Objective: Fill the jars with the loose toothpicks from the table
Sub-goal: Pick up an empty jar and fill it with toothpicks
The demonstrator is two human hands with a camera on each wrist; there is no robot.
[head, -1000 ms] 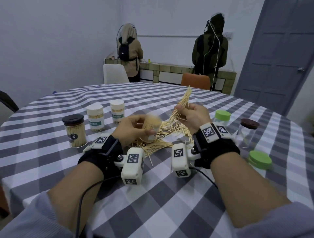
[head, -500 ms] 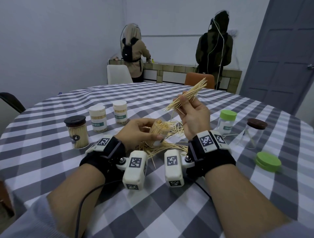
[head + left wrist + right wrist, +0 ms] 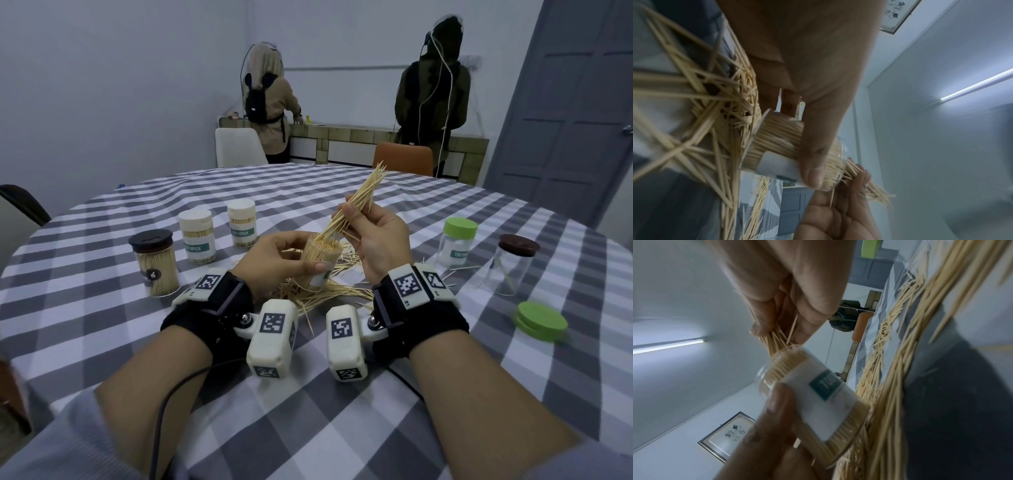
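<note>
Left hand (image 3: pixel 274 262) wraps its fingers around a clear plastic jar packed with thin wooden toothpicks (image 3: pixel 320 263), held just above the loose pile (image 3: pixel 329 294) on the grey checked tablecloth (image 3: pixel 308 428). Right hand (image 3: pixel 375 240) pinches a bunch of toothpicks (image 3: pixel 359 197), its low ends poking into the jar's open top.

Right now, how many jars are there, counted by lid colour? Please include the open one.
White lid: 2
Dark lid: 2
Green lid: 1
No lid, held in the left hand: 1
Total: 6 jars
</note>
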